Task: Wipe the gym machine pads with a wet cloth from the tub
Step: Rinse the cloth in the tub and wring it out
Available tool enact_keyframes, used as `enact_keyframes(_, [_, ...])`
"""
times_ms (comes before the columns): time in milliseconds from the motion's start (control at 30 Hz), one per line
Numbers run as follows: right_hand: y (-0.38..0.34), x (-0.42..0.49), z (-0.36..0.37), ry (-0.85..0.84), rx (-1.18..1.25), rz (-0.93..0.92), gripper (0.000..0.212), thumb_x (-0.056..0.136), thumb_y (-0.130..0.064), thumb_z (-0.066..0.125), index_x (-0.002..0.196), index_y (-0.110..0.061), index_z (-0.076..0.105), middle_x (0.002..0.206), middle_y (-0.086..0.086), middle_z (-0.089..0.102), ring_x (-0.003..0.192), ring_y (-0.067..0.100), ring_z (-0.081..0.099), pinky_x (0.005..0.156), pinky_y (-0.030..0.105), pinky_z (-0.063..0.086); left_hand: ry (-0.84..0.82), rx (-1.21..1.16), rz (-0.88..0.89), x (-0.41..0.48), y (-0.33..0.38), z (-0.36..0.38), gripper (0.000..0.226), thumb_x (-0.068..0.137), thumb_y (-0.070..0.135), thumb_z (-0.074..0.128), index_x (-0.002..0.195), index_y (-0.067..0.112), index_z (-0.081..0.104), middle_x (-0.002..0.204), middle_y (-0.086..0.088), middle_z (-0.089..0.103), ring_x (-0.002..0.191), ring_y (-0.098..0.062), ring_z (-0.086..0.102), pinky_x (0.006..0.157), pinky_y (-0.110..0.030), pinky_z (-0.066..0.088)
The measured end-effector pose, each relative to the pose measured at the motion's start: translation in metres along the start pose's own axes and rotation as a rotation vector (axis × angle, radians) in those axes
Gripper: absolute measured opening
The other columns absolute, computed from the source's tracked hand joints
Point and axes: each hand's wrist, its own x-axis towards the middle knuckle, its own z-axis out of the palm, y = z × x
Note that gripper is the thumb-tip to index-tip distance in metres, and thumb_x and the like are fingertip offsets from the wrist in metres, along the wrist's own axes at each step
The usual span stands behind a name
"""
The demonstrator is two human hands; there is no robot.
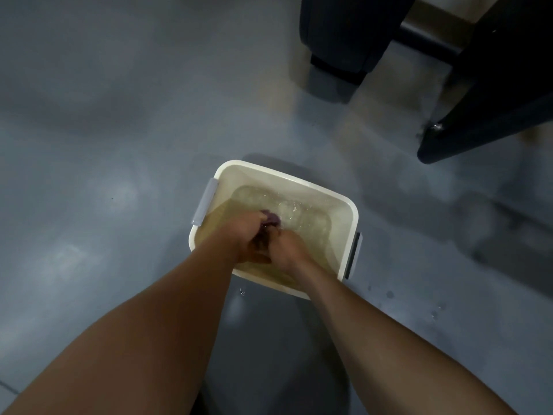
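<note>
A white plastic tub with grey side handles stands on the grey floor and holds murky, rippling water. Both my hands are inside it, close together over the water. My left hand and my right hand both grip a bunched purple cloth; only a small wad of it shows past my left fingers, the rest is hidden between the hands. Black gym machine parts stand at the upper right.
A black machine frame leg slants down to the floor right of the tub. Water drops and wet patches mark the floor beside the tub. The grey floor stretches wide to the left.
</note>
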Motion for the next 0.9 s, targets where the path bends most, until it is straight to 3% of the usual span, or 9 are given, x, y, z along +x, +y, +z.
enact_keyframes(133, [-0.013,-0.018,0.000,-0.007,0.110,-0.270,0.040,0.097,-0.031,0.040,0.060,-0.016,0.048,0.060,-0.004,0.051,0.061,0.015,0.046,0.058,0.036,0.033,-0.025,-0.137,0.041,-0.002,0.007,-0.010,0.017,0.100,0.013,0.045,0.098,0.005,0.060,0.070,-0.011,0.054,0.057,-0.022,0.054,0.052,-0.029,0.048])
enact_keyframes(200, [-0.016,-0.022,-0.002,0.001,-0.033,-0.358,0.045,0.099,-0.026,0.041,0.054,-0.019,0.044,0.057,-0.003,0.048,0.060,0.015,0.045,0.054,0.033,0.028,0.005,-0.087,0.133,-0.002,0.011,-0.010,0.028,0.099,0.005,0.045,0.120,0.006,0.065,0.083,-0.009,0.064,0.073,-0.022,0.062,0.066,-0.034,0.053])
enact_keyframes(300, [-0.010,-0.010,-0.004,0.059,-0.300,-0.357,0.042,0.105,-0.029,0.033,0.067,-0.023,0.049,0.071,0.004,0.061,0.071,0.027,0.060,0.059,0.033,0.039,-0.028,-0.087,0.088,-0.006,0.012,0.001,0.024,0.094,-0.004,0.052,0.091,0.004,0.075,0.092,-0.008,0.073,0.102,-0.024,0.064,0.086,-0.032,0.054])
enact_keyframes(400, [0.000,-0.005,-0.016,0.093,-0.249,-0.206,0.022,0.103,-0.022,0.037,0.091,-0.028,0.054,0.075,-0.009,0.061,0.079,0.020,0.066,0.059,0.023,0.044,-0.070,-0.092,0.083,-0.001,0.014,0.009,0.031,0.097,-0.006,0.039,0.076,0.002,0.060,0.075,-0.009,0.064,0.075,-0.020,0.063,0.067,-0.027,0.054])
enact_keyframes(500, [0.010,-0.003,-0.020,0.240,0.018,-0.019,0.027,0.107,-0.020,0.037,0.114,-0.018,0.064,0.100,-0.007,0.065,0.099,0.015,0.065,0.070,0.014,0.048,-0.089,-0.068,0.071,-0.007,0.009,0.013,0.019,0.101,0.009,0.050,0.089,0.005,0.064,0.079,-0.013,0.069,0.076,-0.026,0.068,0.065,-0.038,0.060])
enact_keyframes(600, [0.002,-0.009,-0.015,0.014,0.112,-0.021,0.046,0.108,-0.046,0.031,0.119,-0.022,0.069,0.112,0.006,0.071,0.104,0.023,0.066,0.082,0.031,0.052,-0.113,-0.064,0.019,-0.010,-0.001,0.013,0.014,0.099,0.021,0.057,0.103,0.011,0.067,0.097,-0.016,0.069,0.093,-0.033,0.065,0.075,-0.050,0.058])
enact_keyframes(767, [-0.011,-0.020,-0.007,0.142,0.038,-0.336,0.039,0.096,-0.029,0.038,0.060,-0.027,0.051,0.067,-0.003,0.057,0.065,0.017,0.053,0.062,0.031,0.037,-0.070,-0.137,0.064,-0.003,-0.003,-0.007,0.022,0.101,0.009,0.051,0.116,0.000,0.064,0.095,-0.012,0.065,0.088,-0.025,0.062,0.076,-0.032,0.056])
enact_keyframes(833, [-0.010,-0.021,-0.002,0.097,-0.113,-0.425,0.033,0.101,-0.026,0.038,0.075,-0.023,0.058,0.073,0.000,0.059,0.070,0.021,0.057,0.062,0.031,0.034,-0.037,-0.095,0.147,0.002,-0.001,-0.009,0.039,0.098,0.006,0.056,0.137,0.006,0.058,0.110,-0.007,0.068,0.100,-0.021,0.064,0.089,-0.029,0.053])
enact_keyframes(900, [-0.005,-0.015,-0.005,0.074,-0.346,-0.376,0.024,0.104,-0.027,0.037,0.109,-0.014,0.057,0.087,0.005,0.065,0.075,0.027,0.060,0.065,0.033,0.037,-0.051,-0.126,0.132,-0.001,0.000,0.000,0.034,0.099,0.010,0.055,0.132,0.004,0.061,0.097,-0.010,0.068,0.083,-0.019,0.065,0.069,-0.032,0.057])
